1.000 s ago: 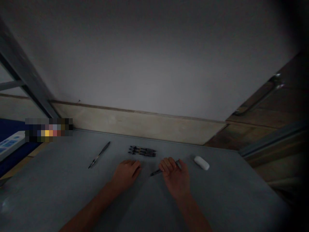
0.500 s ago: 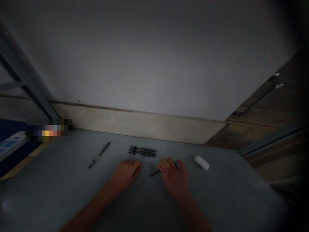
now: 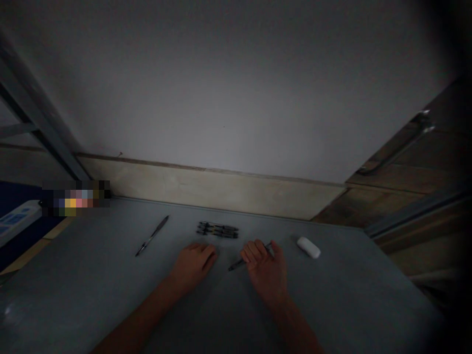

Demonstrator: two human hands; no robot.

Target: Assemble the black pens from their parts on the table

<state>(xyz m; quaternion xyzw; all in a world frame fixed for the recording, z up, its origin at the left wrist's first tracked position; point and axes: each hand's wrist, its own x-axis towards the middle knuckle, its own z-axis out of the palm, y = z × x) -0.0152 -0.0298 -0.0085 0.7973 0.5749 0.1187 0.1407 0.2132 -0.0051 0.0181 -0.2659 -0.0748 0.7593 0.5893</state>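
Note:
My right hand [image 3: 266, 269] is closed around a dark pen [image 3: 236, 265], whose one end sticks out to the left and whose other end shows by my thumb. To its left, my left hand [image 3: 194, 265] rests on the table with its fingers curled together and no object visible in them. Just beyond both hands lies a small group of black pens [image 3: 218, 230], side by side. Another pen [image 3: 152, 236] lies alone at a slant, left of my left hand. Right of my right hand sits a smooth white rounded object [image 3: 309, 247], perhaps a small case.
The grey table [image 3: 350, 290] meets a pale wall board [image 3: 214, 191] at the back. A white power strip [image 3: 18, 222] lies at the far left, near a pixelated patch. Metal frame posts stand left and right; a metal handle [image 3: 396, 147] is on the right.

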